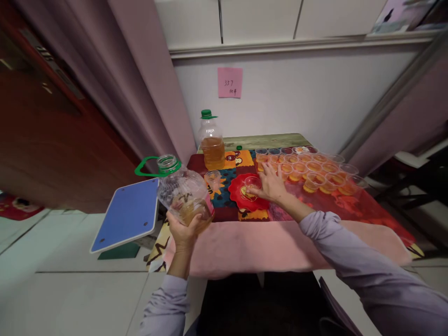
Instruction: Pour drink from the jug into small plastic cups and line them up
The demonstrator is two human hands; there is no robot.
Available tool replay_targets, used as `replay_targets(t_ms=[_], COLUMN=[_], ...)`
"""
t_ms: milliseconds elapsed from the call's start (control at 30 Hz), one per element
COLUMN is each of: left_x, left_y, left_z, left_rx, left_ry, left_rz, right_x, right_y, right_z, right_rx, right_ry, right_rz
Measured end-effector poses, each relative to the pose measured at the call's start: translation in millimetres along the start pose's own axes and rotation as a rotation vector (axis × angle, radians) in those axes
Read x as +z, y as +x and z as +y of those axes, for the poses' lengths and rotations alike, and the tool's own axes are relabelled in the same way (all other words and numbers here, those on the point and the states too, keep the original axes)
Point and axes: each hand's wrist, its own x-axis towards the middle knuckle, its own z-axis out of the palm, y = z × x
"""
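Note:
My left hand (184, 228) is wrapped round the lower part of a large clear jug (182, 186). The jug is tilted, has a green handle ring, no cap on its mouth, and amber liquid low inside. My right hand (273, 184) is open with its fingers spread, over the right side of a red scalloped plate (241, 203). A clear plastic cup (251, 180) stands on that plate beside my thumb; whether they touch I cannot tell. To the right, rows of clear cups (315, 179) hold amber liquid. Another clear cup (213, 177) stands left of the plate.
A second jug (213, 151), capped in green and partly full of amber liquid, stands at the table's back left. Near it lies a green cap (239, 147). A pink cloth (245, 247) covers the front edge. A blue board (129, 212) is at the left.

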Motion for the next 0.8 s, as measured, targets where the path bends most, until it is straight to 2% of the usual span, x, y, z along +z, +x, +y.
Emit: replay_targets(t_ms=[133,233,300,400,500,667,800], left_x=[-1.3,-1.5,-1.4,-0.5,0.5,-1.4,-4.4], left_y=[1,2,2,2,2,3,3], left_z=[2,1,0,0,0,-4,-13], left_rx=[0.002,-0.001,-0.006,-0.01,-0.017,-0.03,0.028], left_ry=[0.031,0.025,0.013,-0.002,-0.012,-0.015,0.021], left_rz=[0.01,-0.008,-0.024,-0.023,-0.009,-0.018,-0.059], right_x=[3,-1,-8,-21,-31,-27,-17], right_y=[4,2,-1,-7,-16,-35,-45], right_z=[-15,-14,-5,25,66,127,152], right_rx=[0.022,-0.04,-0.068,-0.028,0.031,0.125,0.19], right_ry=[0.036,0.095,0.142,0.198,0.165,-0.058,-0.182], right_rz=[-0.055,0.035,0.12,0.204,0.229,0.143,0.093])
